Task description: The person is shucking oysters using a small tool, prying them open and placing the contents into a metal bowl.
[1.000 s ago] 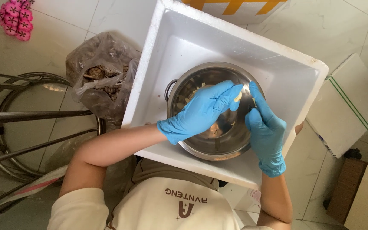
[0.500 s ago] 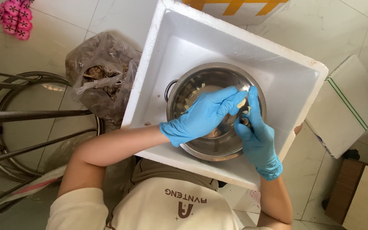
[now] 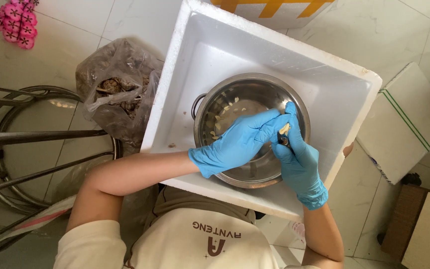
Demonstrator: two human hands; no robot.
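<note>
Garlic clove [image 3: 284, 129]: small, pale, peeled-looking; pinched between fingertips of left hand [image 3: 237, 144] and right hand [image 3: 297, 157], both blue-gloved, above steel bowl [image 3: 202, 112] in white foam box [image 3: 215, 45].

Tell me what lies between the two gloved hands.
In the head view, a small pale clove sits pinched between the left hand and right hand, above the steel bowl.

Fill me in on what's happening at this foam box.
A person in blue gloves works over a steel bowl that sits inside a white foam box. The left hand and right hand meet above the bowl and pinch a small pale piece between them, with a small dark tool at the right fingers. Pale bits lie in the bowl. A plastic bag of brownish scraps sits beside the box.
</note>
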